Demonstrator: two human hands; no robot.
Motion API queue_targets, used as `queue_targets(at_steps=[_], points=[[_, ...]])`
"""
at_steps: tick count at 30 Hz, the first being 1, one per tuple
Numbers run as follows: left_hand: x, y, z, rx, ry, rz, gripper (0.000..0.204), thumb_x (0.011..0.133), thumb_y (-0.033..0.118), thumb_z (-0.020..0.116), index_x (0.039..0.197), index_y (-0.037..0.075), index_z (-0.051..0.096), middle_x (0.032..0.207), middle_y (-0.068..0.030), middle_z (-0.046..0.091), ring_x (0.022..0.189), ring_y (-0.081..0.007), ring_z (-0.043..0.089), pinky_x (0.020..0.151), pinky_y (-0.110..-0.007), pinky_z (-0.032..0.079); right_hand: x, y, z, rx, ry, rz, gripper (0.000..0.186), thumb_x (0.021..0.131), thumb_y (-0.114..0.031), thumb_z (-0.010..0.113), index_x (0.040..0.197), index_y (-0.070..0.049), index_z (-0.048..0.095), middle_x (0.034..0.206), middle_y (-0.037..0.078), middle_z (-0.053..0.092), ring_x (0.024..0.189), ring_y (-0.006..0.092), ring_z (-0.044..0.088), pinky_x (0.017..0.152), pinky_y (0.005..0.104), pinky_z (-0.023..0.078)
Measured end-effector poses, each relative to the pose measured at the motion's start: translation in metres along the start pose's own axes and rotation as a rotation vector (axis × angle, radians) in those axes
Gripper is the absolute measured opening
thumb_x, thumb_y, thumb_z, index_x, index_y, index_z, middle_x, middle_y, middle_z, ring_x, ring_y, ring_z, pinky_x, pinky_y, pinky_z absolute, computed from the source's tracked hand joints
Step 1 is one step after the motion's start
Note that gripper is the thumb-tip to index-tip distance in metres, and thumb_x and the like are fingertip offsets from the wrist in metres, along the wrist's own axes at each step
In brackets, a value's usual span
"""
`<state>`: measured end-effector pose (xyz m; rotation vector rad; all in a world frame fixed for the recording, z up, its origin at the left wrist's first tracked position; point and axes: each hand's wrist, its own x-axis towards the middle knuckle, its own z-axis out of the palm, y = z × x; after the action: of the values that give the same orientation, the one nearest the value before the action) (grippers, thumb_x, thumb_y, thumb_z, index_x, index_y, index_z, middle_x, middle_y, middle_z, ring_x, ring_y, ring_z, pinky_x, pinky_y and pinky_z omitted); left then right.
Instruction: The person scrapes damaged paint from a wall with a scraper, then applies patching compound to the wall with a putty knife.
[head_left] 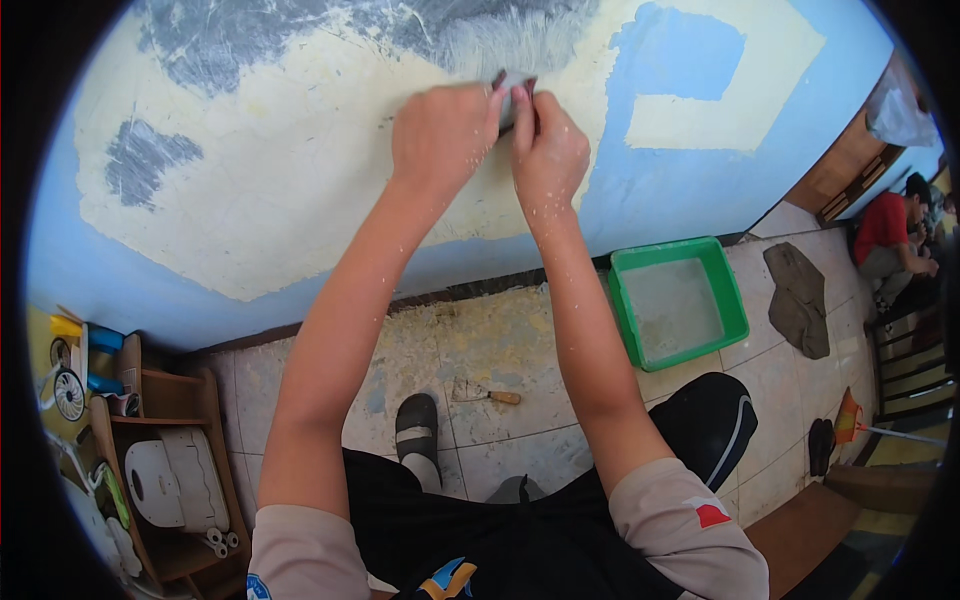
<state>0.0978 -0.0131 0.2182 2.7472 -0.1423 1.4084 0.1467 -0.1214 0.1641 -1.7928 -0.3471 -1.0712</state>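
Note:
Both my hands are raised against the wall (330, 200), closed on one small grey flat piece with dark red-brown edges (517, 80). My left hand (443, 135) pinches its left side. On its right side, the thumb and fingers of my right hand (552, 150) are closed. The fingers hide most of the piece, so its kind is unclear. Around it the blue wall carries a large cream coat with dark grey patches, one of them (520, 35) streaked with white just above my hands. Pale specks dot both hands and forearms.
A green basin (738, 320) with cloudy liquid stands by the wall at right. A wooden-handled scraper (505, 397) lies on the stained tiles near my foot. A brown cloth (797, 300) lies farther right. A wooden shelf (210, 430) stands left. A person in red (885, 235) sits far right.

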Motion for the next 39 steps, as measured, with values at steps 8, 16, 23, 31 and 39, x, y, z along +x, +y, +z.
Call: queue_targets(at_steps=[8,16,23,31,39], points=[[0.0,-0.008,0.002,-0.096,0.025,0.005,0.037,0.094,0.032,0.07,0.069,0.005,0.068,0.057,-0.0139,0.06,0.049,-0.0335,0.058,0.048,-0.04,0.045,0.005,0.0,0.002,0.034,-0.025,0.038,0.034,0.099,-0.028,0.066,0.073,-0.007,0.058,0.061,0.014,0.057,0.052,0.035,0.054,0.049,0.0421,0.042],[-0.014,-0.005,0.012,-0.06,-0.012,0.01,0.036,0.094,0.032,0.071,0.069,0.005,0.068,0.059,-0.0138,0.061,0.049,-0.0334,0.058,0.048,-0.04,0.045,-0.013,0.013,0.002,0.098,-0.051,0.08,0.033,0.1,-0.028,0.066,0.078,-0.004,0.062,0.059,0.014,0.054,0.048,0.0248,0.046,0.05,0.037,0.04],[0.024,-0.002,-0.007,-0.121,0.114,-0.001,0.037,0.095,0.033,0.07,0.07,0.005,0.071,0.057,-0.0138,0.06,0.049,-0.0334,0.058,0.047,-0.039,0.045,0.037,-0.014,-0.003,0.113,-0.028,0.026,0.036,0.099,-0.032,0.064,0.074,-0.007,0.058,0.063,0.016,0.06,0.057,0.0393,0.059,0.051,0.0453,0.044],[0.002,0.005,0.008,-0.072,-0.056,-0.013,0.039,0.095,0.035,0.065,0.07,0.006,0.07,0.06,-0.0177,0.063,0.054,-0.0368,0.063,0.052,-0.044,0.051,-0.005,0.008,-0.007,0.076,-0.03,0.146,0.036,0.1,-0.029,0.066,0.075,-0.003,0.061,0.059,0.015,0.056,0.05,0.0292,0.049,0.051,0.0386,0.041],[0.035,0.021,-0.013,-0.06,-0.09,-0.051,0.037,0.094,0.035,0.066,0.074,0.005,0.073,0.065,-0.0189,0.067,0.061,-0.0375,0.068,0.056,-0.045,0.054,0.02,-0.005,-0.009,0.042,-0.005,0.136,0.035,0.1,-0.033,0.063,0.078,-0.006,0.06,0.066,0.018,0.062,0.059,0.0401,0.06,0.053,0.0465,0.045]])
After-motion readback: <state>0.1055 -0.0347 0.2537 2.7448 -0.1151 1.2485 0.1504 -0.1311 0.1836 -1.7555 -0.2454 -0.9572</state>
